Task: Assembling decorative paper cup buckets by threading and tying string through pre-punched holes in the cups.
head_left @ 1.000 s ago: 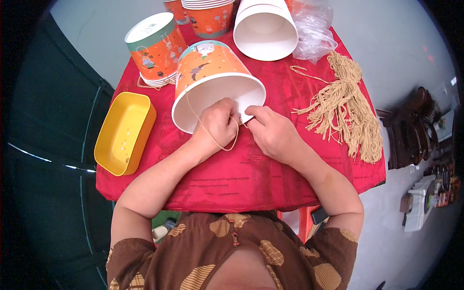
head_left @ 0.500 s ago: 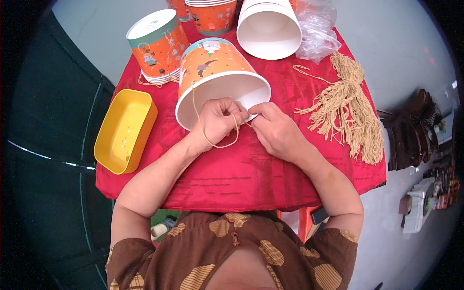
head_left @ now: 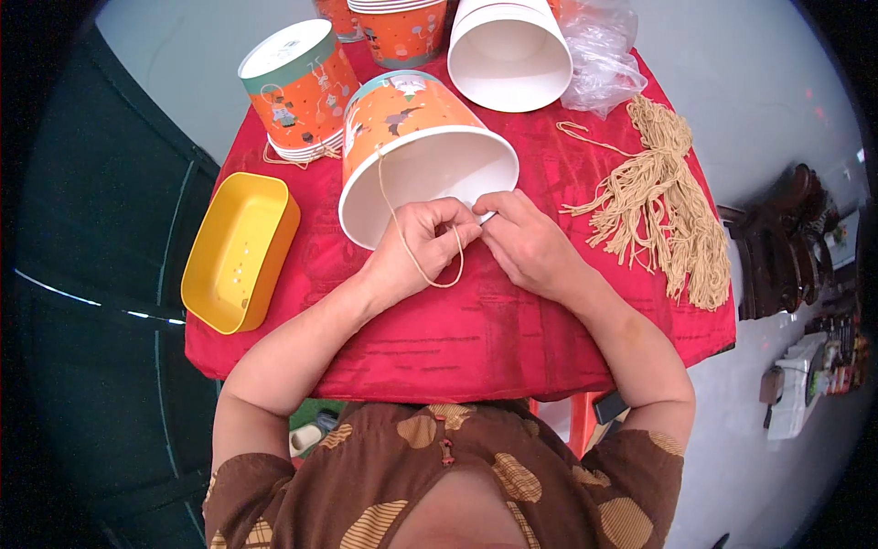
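Note:
An orange paper bucket [head_left: 412, 114] with a white inside and a printed pattern lies tilted on its side, its mouth facing me. A tan string [head_left: 387, 192] hangs from the left of its rim and loops down over my left hand. My left hand [head_left: 425, 240] is closed, its thumb and fingertips pinching the string in front of the lower rim. Fingertips nearly touching it, my right hand [head_left: 530, 240] is also closed in a pinch. A small pale bit shows at the right fingertips; I cannot tell what it is.
A yellow tray [head_left: 203, 261] with small white pieces stands at left. Stacked buckets [head_left: 306, 91] and a white-mouthed bucket stack lying sideways [head_left: 509, 64] are at the back, beside a clear plastic bag [head_left: 599, 64]. A bundle of tan strings [head_left: 672, 183] lies right on the red tablecloth [head_left: 457, 339].
The bucket and both hands have shifted slightly right in the picture. The string loop at my left hand is smaller, and a pale bit now shows at my right fingertips.

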Motion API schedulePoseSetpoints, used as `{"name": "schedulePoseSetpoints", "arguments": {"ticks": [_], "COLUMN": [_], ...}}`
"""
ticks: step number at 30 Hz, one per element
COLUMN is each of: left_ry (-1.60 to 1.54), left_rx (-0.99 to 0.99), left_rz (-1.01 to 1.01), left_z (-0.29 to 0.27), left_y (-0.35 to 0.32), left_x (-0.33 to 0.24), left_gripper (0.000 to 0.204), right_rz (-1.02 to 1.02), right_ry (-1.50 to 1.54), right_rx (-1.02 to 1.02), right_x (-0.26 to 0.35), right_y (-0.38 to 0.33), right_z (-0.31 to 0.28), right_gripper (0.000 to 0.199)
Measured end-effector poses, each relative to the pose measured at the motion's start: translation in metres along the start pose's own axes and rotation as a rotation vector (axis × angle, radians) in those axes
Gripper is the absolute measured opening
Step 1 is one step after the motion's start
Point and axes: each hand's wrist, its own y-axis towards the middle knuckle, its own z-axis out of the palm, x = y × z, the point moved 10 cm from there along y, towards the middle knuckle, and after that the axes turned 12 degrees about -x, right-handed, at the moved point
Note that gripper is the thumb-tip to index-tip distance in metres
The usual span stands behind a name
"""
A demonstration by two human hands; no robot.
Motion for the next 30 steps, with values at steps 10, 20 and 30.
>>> {"name": "schedulePoseSetpoints", "arguments": {"ticks": [10, 20, 30], "left_ry": [0.18, 0.255, 0.299], "left_rx": [-0.049, -0.054, -0.063], "left_rz": [0.01, -0.046, 0.223], "left_z": [-0.002, -0.003, 0.007], "left_y": [0.011, 0.013, 0.003], "left_x": [0.016, 0.02, 0.012], "left_gripper": [0.021, 0.023, 0.008], "right_rz": [0.028, 0.042, 0.138], "right_ry": [0.02, 0.044, 0.132], "right_rx": [0.049, 0.061, -0.007], "right_x": [-0.002, 0.0, -0.01], "right_y": [-0.003, -0.003, -0.003], "right_z": [0.008, 0.01, 0.006], "right_gripper": [0.012, 0.016, 0.005]}}
